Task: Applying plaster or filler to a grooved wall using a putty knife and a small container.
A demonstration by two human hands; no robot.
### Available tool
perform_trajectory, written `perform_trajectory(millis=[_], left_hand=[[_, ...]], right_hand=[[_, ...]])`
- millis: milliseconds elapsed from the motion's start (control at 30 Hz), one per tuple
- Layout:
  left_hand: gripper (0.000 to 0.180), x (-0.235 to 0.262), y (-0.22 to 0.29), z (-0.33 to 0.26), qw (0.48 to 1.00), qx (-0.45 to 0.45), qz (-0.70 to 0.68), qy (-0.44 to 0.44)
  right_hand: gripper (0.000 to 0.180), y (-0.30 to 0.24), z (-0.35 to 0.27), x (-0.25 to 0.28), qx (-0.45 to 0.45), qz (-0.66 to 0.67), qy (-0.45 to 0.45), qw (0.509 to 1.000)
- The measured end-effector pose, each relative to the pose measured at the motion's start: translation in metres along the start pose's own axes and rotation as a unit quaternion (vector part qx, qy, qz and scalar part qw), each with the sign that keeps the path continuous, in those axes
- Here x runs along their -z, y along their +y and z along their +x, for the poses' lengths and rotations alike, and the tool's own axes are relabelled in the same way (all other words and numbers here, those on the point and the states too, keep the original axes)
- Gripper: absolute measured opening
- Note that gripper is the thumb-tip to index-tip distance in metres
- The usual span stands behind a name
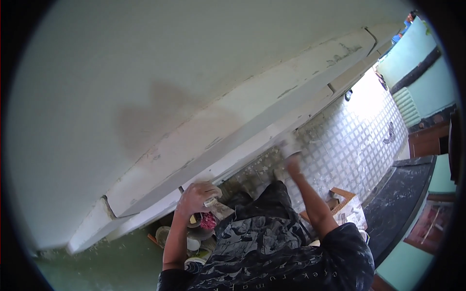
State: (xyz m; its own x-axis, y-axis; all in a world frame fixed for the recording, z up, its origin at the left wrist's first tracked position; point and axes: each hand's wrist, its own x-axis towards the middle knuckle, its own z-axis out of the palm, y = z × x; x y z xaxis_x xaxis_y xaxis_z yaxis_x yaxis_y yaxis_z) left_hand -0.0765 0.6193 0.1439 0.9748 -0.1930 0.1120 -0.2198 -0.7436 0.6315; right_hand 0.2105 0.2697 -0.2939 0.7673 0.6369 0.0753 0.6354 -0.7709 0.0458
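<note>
At lower centre of the frame, the left hand (195, 196) has its grip wrapped around a scraper (222, 210); loosened fingers could let it drop toward the containers (193, 242) below in the frame. Right of centre, blur hides whether the right hand's (293, 168) grip holds anything; a careless swing could knock the ledge (252, 128) and chip its edge.

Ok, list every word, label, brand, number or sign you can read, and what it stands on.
Dark shirt: pale, spaced-out letters run across it; I won't copy them out.
Flat spatula in the left hand: no text can be made out.
Blue-and-white tub near the lower edge: any print is too small to read.
Pale wall: no lettering shows.
</note>
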Motion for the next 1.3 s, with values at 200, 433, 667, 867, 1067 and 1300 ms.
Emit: perform_trajectory(millis=[200, 433, 667, 867, 1067, 1300], left_hand=[[0.031, 0.002, -0.019, -0.012, 0.995, -0.004, -0.102, -0.007], [0.019, 0.009, -0.017, -0.012, 0.986, -0.02, -0.163, -0.01], [0.017, 0.008, -0.01, 0.006, 0.984, -0.048, -0.168, 0.026], [0.017, 0.007, -0.009, -0.002, 0.986, -0.039, -0.151, 0.056], [0.018, 0.001, -0.011, -0.001, 0.989, -0.037, -0.129, 0.056], [0.015, 0.0, 0.009, 0.017, 0.995, -0.014, -0.081, 0.056]], right_hand=[[0.044, -0.252, -0.012, 0.205, 0.468, 0.425, 0.059, 0.772], [0.046, -0.228, -0.002, 0.176, 0.336, 0.437, 0.038, 0.834], [0.029, -0.091, 0.017, 0.104, -0.288, 0.188, -0.074, 0.936], [0.034, -0.161, 0.029, 0.181, -0.015, 0.463, 0.125, 0.877], [0.035, -0.124, 0.039, 0.186, 0.128, 0.38, 0.176, 0.899], [0.023, 0.043, 0.073, 0.01, -0.358, 0.206, 0.045, 0.909]])
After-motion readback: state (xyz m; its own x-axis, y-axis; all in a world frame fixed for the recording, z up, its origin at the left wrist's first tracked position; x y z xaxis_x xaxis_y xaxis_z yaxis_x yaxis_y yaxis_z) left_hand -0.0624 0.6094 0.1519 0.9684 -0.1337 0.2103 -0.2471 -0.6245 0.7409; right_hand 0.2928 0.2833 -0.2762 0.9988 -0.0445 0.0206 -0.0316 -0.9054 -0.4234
